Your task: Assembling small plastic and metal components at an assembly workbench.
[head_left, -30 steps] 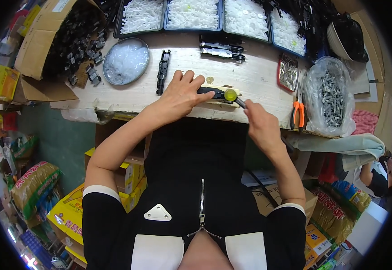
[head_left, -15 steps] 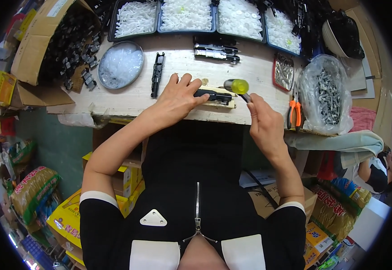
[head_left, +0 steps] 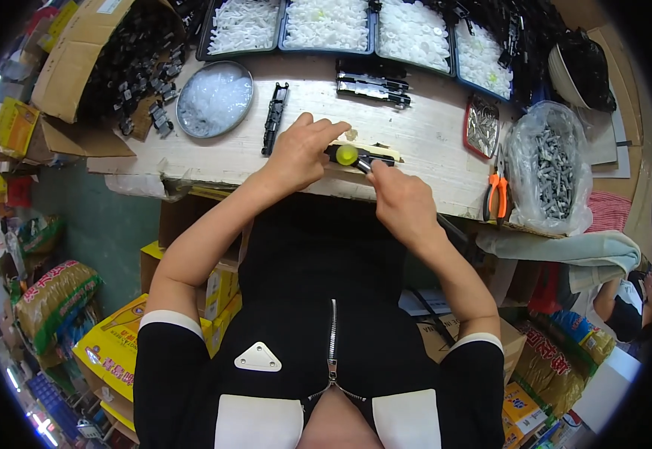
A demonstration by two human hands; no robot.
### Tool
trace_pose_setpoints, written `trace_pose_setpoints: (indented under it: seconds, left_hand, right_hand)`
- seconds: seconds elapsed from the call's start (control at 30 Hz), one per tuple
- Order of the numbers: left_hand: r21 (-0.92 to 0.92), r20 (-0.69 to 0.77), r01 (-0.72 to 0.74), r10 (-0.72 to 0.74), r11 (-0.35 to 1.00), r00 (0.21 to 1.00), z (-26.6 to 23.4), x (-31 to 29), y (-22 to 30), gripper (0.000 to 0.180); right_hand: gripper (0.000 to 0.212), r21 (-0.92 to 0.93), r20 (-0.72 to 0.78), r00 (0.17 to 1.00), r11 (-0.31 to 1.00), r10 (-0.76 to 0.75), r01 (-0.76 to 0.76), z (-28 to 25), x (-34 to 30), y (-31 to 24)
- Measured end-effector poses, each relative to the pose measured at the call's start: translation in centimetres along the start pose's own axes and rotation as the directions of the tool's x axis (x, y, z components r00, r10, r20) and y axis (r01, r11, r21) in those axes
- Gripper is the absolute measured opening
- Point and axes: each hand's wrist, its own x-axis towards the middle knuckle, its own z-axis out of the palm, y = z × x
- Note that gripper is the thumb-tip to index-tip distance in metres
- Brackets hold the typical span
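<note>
From my distant place, I saw the black slotted part lying near the front edge of the counter, on a pale cream strip. The left hand was at its left end, with the fingers partly bent and the index finger pointing away. I could not tell if this hand was gripping or only resting there. The right hand was closed around the handle of a hammer, whose yellow-green head was above the part, just beside the left hand; whether it touched, I could not tell.

I judged the part to be light but stiff, with a rather smooth surface which could slide on the strip. Its thin details might break under a strong hit. In my opinion, the best hold was on the plain left end, with fingertips low on the sides, well apart from the hammer head. The hammer looked heavier at its head, so its handle was the proper place to hold.

A similar black rail stood apart, left of the hands.
</note>
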Motion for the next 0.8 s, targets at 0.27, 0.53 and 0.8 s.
trace_pose_setpoints:
  seconds: [0.27,0.53,0.8]
  left_hand:
    - [-0.016,-0.289,-0.058,0.051,0.998,0.956,1.5,-2.1,0.4,0.053]
    - [0.175,-0.44,-0.156,0.219,0.972,0.871,3.9,-4.0,3.0,0.035]
    - [0.239,-0.272,-0.228,0.291,0.944,0.917,7.2,-4.9,3.2,0.035]
  right_hand:
    - [0.019,0.054,-0.01,0.987,0.986,0.157,-0.157,-1.9,2.5,0.7]
    - [0.019,0.255,-0.144,0.982,0.964,0.118,-0.079,-2.5,4.4,0.3]
    - [0.018,-0.05,0.191,0.981,0.998,0.039,-0.03,-1.6,5.8,-0.6]
